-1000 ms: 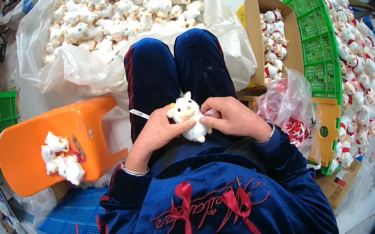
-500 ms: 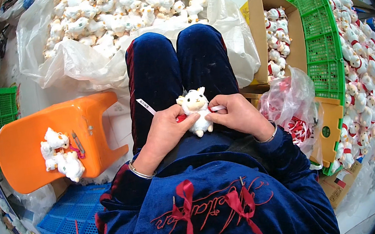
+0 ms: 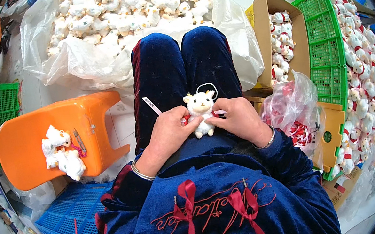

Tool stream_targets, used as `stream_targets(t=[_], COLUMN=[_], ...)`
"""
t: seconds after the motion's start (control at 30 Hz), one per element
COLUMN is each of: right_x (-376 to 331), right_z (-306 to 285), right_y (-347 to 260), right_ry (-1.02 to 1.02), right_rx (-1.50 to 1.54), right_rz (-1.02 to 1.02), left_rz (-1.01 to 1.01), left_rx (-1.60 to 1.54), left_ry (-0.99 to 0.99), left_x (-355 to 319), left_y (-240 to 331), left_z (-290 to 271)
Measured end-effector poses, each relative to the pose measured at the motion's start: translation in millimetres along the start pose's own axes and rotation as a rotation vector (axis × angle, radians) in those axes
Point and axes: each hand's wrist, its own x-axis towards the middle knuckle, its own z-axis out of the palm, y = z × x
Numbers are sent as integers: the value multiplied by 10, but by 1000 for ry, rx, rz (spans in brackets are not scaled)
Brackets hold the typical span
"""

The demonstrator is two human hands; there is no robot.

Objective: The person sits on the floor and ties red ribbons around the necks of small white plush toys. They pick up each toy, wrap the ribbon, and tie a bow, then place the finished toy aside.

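Left hand [image 3: 166, 132] and right hand [image 3: 241, 119] both clasped on small white plush sheep [image 3: 200, 110], held upright over lap between knees. Beyond: clear bag of plush toys [image 3: 121, 10], orange stool [image 3: 60, 137], cardboard box [image 3: 268, 30].

A single head-worn fisheye looks steeply down from close above the lap [image 3: 184, 68], knees toward the picture's top. Straight edges bend near the rim, with black corners around it.
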Motion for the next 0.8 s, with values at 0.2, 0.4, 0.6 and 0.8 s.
stream_targets(t=[0.2, 0.4, 0.6, 0.8], right_x=[-6, -86, -50, -42], right_z=[66, 73, 93, 48], right_y=[130, 46, 110, 17], right_ry=[-20, 53, 37, -1], right_rx=[298, 62, 152, 220], right_rz=[104, -14, -25, 87], left_rz=[-51, -98, -50, 18], left_rx=[54, 65, 21, -15], left_ry=[-34, -67, -10, 72], left_x=[52, 90, 67, 38], left_y=[77, 150, 92, 50], left_z=[-21, -29, 15, 54])
